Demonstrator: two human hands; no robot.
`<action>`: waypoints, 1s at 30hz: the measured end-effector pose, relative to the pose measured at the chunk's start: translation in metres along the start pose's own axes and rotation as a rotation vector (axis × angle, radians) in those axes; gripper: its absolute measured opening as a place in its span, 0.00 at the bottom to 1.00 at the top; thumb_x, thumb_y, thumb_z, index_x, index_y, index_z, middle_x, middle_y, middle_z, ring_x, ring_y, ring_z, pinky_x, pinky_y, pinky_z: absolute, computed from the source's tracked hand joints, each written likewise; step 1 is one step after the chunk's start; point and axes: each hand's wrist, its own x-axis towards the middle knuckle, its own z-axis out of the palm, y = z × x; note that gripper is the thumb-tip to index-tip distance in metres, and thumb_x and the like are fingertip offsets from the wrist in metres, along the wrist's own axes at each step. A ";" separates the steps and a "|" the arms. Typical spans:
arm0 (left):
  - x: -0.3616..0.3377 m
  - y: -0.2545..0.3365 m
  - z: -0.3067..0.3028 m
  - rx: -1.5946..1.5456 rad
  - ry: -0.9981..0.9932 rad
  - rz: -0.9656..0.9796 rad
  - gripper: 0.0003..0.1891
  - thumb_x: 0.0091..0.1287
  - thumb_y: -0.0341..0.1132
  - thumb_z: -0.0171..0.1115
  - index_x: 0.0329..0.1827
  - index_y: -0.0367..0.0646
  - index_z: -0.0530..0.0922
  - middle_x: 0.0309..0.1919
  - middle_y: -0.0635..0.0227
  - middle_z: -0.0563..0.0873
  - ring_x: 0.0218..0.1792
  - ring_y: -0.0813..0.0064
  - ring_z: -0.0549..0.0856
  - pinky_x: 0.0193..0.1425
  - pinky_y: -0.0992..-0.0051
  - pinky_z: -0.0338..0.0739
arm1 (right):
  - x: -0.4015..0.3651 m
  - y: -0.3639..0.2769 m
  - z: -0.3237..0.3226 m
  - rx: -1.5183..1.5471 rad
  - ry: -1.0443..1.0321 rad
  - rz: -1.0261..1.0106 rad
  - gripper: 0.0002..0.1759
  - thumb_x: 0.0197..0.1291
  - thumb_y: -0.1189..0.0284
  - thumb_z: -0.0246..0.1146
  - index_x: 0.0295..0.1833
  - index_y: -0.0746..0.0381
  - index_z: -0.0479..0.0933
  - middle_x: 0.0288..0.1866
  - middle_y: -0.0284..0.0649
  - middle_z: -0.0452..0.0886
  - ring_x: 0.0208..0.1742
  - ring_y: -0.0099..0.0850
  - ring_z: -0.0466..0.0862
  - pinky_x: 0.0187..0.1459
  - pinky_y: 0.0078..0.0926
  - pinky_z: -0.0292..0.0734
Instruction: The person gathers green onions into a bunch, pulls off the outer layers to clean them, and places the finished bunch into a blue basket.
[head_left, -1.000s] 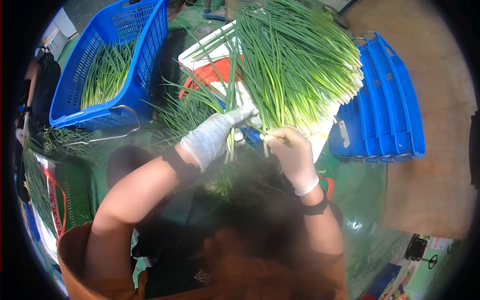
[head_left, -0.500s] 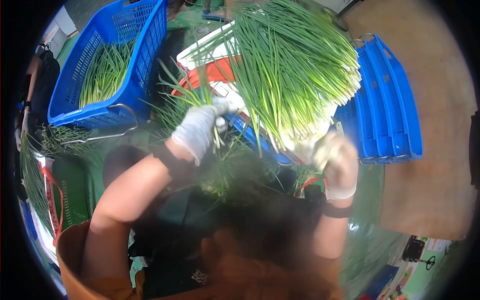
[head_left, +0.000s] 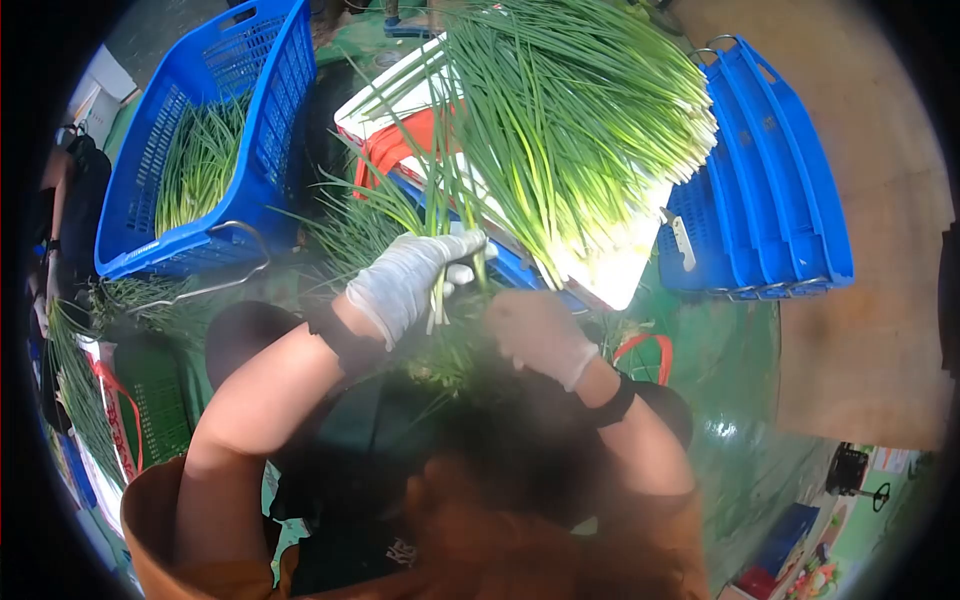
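My left hand (head_left: 405, 275), in a white glove, is closed around a few green onions (head_left: 440, 215), their leaves up and pale root ends poking out below the fingers. My right hand (head_left: 540, 335), also gloved and slightly blurred, is just right of those stems with its fingers curled; what it grips, if anything, is hidden. Beyond both hands, a large heap of green onions (head_left: 570, 140) lies on a white board (head_left: 625, 275), root ends toward the right and front. Loose green leaves (head_left: 440, 365) are below my hands.
At the left stands a blue crate (head_left: 270, 130) holding more green onions (head_left: 200, 170). Stacked blue crates (head_left: 770, 180) are at the right, with a knife (head_left: 682, 240) at their near side. A red strap (head_left: 405, 140) lies by the board. Another person's arm (head_left: 60, 185) shows far left.
My right hand has moved left from the board's front right corner to beside my left hand. The left hand keeps its green onions. The knife now shows plainly.
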 end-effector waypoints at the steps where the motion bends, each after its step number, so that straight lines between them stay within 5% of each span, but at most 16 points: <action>1: 0.004 -0.003 -0.004 -0.014 -0.048 -0.012 0.10 0.67 0.32 0.61 0.48 0.37 0.80 0.32 0.68 0.86 0.19 0.86 0.75 0.20 0.87 0.67 | -0.008 -0.015 -0.010 0.341 -0.261 0.037 0.20 0.63 0.57 0.59 0.34 0.65 0.77 0.21 0.41 0.80 0.28 0.37 0.84 0.33 0.34 0.77; 3: -0.006 0.004 -0.002 0.031 -0.030 -0.019 0.09 0.67 0.31 0.61 0.45 0.36 0.80 0.28 0.69 0.85 0.20 0.84 0.75 0.22 0.85 0.68 | -0.007 -0.031 -0.012 0.271 -0.323 0.119 0.16 0.63 0.62 0.60 0.34 0.66 0.77 0.21 0.38 0.79 0.26 0.29 0.82 0.32 0.27 0.76; 6: 0.001 -0.009 -0.010 0.075 -0.054 0.044 0.07 0.64 0.28 0.63 0.43 0.35 0.81 0.29 0.70 0.83 0.24 0.82 0.79 0.27 0.83 0.74 | 0.010 -0.006 0.010 0.456 0.164 -0.171 0.13 0.64 0.66 0.60 0.38 0.67 0.79 0.26 0.40 0.80 0.28 0.20 0.78 0.33 0.21 0.74; 9: -0.012 -0.005 -0.005 0.111 -0.004 0.116 0.07 0.62 0.27 0.65 0.42 0.36 0.80 0.30 0.71 0.83 0.27 0.82 0.81 0.29 0.84 0.76 | 0.008 -0.009 0.010 0.596 0.207 -0.107 0.14 0.65 0.66 0.59 0.38 0.68 0.79 0.26 0.39 0.80 0.28 0.20 0.78 0.33 0.24 0.73; 13: -0.018 0.026 -0.008 0.093 0.140 0.246 0.10 0.64 0.26 0.63 0.46 0.33 0.78 0.36 0.65 0.85 0.34 0.75 0.84 0.37 0.80 0.79 | 0.007 0.000 0.019 0.568 0.147 0.038 0.15 0.65 0.66 0.58 0.32 0.66 0.80 0.26 0.45 0.80 0.29 0.28 0.81 0.35 0.25 0.75; 14: -0.003 0.031 -0.026 0.052 0.169 0.319 0.10 0.65 0.26 0.61 0.47 0.32 0.78 0.35 0.64 0.85 0.34 0.73 0.84 0.39 0.78 0.80 | 0.010 0.023 0.031 0.139 0.162 -0.333 0.19 0.63 0.59 0.59 0.29 0.65 0.80 0.27 0.47 0.80 0.30 0.39 0.82 0.36 0.32 0.76; 15: 0.011 0.036 -0.041 0.011 0.196 0.395 0.10 0.67 0.27 0.58 0.48 0.31 0.77 0.35 0.62 0.84 0.34 0.71 0.84 0.40 0.76 0.80 | 0.001 0.016 0.023 0.139 0.163 -0.338 0.19 0.63 0.59 0.59 0.29 0.65 0.80 0.27 0.47 0.80 0.30 0.39 0.82 0.36 0.32 0.76; 16: 0.010 0.045 -0.038 -0.106 0.362 0.431 0.10 0.70 0.28 0.54 0.49 0.32 0.76 0.33 0.61 0.84 0.34 0.69 0.85 0.41 0.73 0.81 | -0.011 0.000 0.007 -0.078 -0.089 -0.280 0.21 0.61 0.55 0.60 0.28 0.64 0.80 0.28 0.48 0.80 0.32 0.41 0.82 0.37 0.35 0.76; 17: 0.002 0.050 -0.039 -0.144 0.345 0.395 0.10 0.71 0.32 0.54 0.48 0.34 0.76 0.32 0.63 0.84 0.32 0.73 0.84 0.37 0.75 0.81 | -0.019 -0.008 0.001 -0.295 -0.343 -0.215 0.24 0.59 0.52 0.61 0.28 0.64 0.80 0.28 0.49 0.80 0.33 0.44 0.81 0.38 0.38 0.75; 18: 0.002 0.051 -0.042 -0.176 0.275 0.348 0.09 0.71 0.33 0.55 0.47 0.36 0.77 0.31 0.65 0.84 0.29 0.76 0.83 0.34 0.77 0.80 | -0.023 -0.005 0.008 -0.344 0.076 -0.259 0.26 0.53 0.47 0.63 0.27 0.62 0.80 0.29 0.48 0.80 0.34 0.42 0.81 0.38 0.40 0.75; 21: -0.012 0.039 -0.022 -0.122 0.167 0.161 0.08 0.69 0.36 0.59 0.42 0.42 0.79 0.29 0.72 0.84 0.23 0.84 0.79 0.27 0.84 0.76 | -0.010 -0.015 -0.026 -0.554 0.637 -0.143 0.17 0.52 0.58 0.65 0.23 0.60 0.76 0.29 0.46 0.77 0.33 0.42 0.80 0.35 0.41 0.73; 24: -0.006 0.010 -0.008 -0.062 -0.007 0.036 0.10 0.67 0.35 0.63 0.46 0.40 0.80 0.32 0.70 0.86 0.22 0.87 0.77 0.24 0.86 0.73 | 0.013 0.019 -0.017 -0.743 0.800 -0.307 0.11 0.51 0.66 0.65 0.24 0.61 0.75 0.27 0.45 0.76 0.31 0.42 0.79 0.33 0.40 0.72; 30: -0.018 -0.002 0.007 -0.112 -0.129 -0.116 0.09 0.67 0.34 0.62 0.46 0.38 0.82 0.29 0.70 0.83 0.26 0.83 0.79 0.27 0.80 0.75 | -0.005 -0.010 0.000 -0.137 0.485 -0.381 0.09 0.51 0.68 0.65 0.27 0.61 0.74 0.27 0.42 0.75 0.30 0.42 0.77 0.34 0.39 0.71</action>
